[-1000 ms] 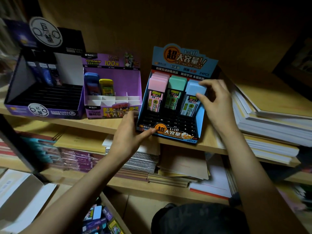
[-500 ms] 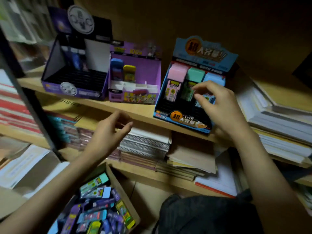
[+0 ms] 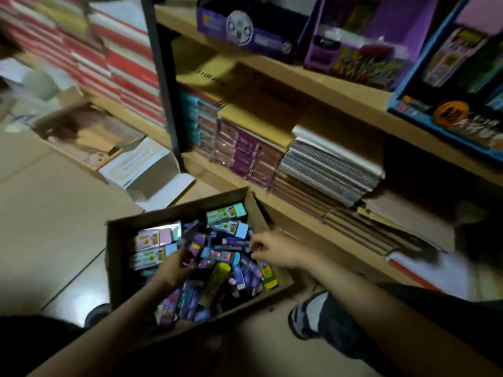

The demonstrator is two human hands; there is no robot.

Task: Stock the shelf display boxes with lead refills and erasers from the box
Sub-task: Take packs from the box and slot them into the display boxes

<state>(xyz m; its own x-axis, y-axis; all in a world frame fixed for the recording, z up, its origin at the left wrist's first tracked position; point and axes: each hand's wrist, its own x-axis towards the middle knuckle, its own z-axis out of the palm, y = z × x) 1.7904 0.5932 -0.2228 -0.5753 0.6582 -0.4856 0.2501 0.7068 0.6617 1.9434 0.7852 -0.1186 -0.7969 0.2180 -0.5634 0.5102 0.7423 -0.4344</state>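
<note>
A brown cardboard box (image 3: 117, 270) sits on the floor below me, full of mixed purple lead refill packs and pastel erasers (image 3: 226, 212). My left hand (image 3: 174, 268) is inside the box, closed around a purple lead refill pack (image 3: 190, 235) that sticks up from its fingers; the picture is blurred there. My right hand (image 3: 269, 248) hovers over the box's right side with fingers curled and apart, holding nothing. On the upper shelf stand three display boxes: the dark purple one (image 3: 245, 31), the light purple one (image 3: 356, 53) and the blue eraser one (image 3: 446, 110).
A black shelf post (image 3: 163, 83) stands behind the box. Spiral notebooks (image 3: 329, 170) and purple packs (image 3: 245, 153) fill the lower shelf, red-and-white stacks (image 3: 122, 63) lie left. An open white carton (image 3: 152, 172) rests on the floor. My shoe (image 3: 307, 311) is right of the box.
My view has swung down from the shelf to the floor box. Both hands left the blue display box and dropped into the cardboard box; the left hand has closed on a purple pack.
</note>
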